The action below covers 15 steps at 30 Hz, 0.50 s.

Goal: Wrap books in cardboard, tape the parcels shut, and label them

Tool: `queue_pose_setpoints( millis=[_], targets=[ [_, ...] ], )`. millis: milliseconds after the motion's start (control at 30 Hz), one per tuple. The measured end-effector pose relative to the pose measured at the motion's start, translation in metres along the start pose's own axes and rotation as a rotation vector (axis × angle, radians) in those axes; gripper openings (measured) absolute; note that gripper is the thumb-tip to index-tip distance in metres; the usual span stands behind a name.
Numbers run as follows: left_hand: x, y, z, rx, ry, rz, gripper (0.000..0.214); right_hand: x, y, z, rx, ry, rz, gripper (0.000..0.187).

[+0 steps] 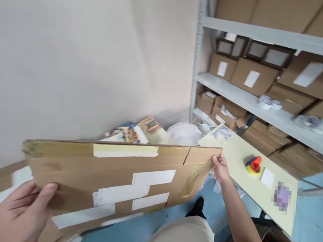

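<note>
A flattened cardboard box [77,177] stretches between my two hands in front of my body. Several white paper labels are stuck across its face, and brown tape runs along its edges. At the lower left, my left hand [23,210] grips the near end, thumb on the front face and fingers behind. My right hand [220,167] pinches the far right end by its upper corner. The fingers behind the cardboard are partly hidden.
A pale table [237,154] to the right bears a tape dispenser [254,165] and a white paper [267,177]. Beyond it, a metal shelf [237,93] holds cardboard boxes and tape rolls [265,102]. Printed packages [134,133] lie by the wall behind the cardboard.
</note>
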State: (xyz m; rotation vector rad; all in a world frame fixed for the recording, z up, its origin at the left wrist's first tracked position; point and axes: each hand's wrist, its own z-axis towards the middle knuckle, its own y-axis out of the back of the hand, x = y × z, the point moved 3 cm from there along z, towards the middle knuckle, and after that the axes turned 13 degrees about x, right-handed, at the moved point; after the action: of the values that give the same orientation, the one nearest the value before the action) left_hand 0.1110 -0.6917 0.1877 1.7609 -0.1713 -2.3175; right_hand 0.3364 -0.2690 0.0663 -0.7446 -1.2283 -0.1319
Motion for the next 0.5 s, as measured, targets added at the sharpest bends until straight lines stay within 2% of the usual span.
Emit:
queue_pose_setpoints(
  millis=[100,167,233,333,400,500],
  targets=[
    [-0.058,-0.123,-0.007,0.141,-0.116,-0.045,0.033,0.058,0.090,-0.015,-0.190,0.095,-0.008,0.051],
    [-0.079,-0.204,-0.006,0.294,-0.238,-0.131,0.039,0.080,0.138,-0.015,-0.292,0.138,-0.050,0.052],
    [-0.091,-0.271,-0.005,0.374,-0.345,-0.242,0.049,0.100,0.175,-0.009,-0.378,0.181,-0.101,0.051],
    [-0.104,-0.341,-0.006,0.392,-0.419,-0.315,0.064,0.135,0.212,0.010,-0.476,0.266,-0.177,0.050],
    [-0.112,-0.375,-0.007,0.431,-0.444,-0.309,0.070,0.159,0.229,0.026,-0.504,0.334,-0.222,0.049],
    [-0.120,-0.416,-0.009,0.517,-0.470,-0.324,0.078,0.184,0.249,0.050,-0.515,0.400,-0.261,0.049]
  ],
)
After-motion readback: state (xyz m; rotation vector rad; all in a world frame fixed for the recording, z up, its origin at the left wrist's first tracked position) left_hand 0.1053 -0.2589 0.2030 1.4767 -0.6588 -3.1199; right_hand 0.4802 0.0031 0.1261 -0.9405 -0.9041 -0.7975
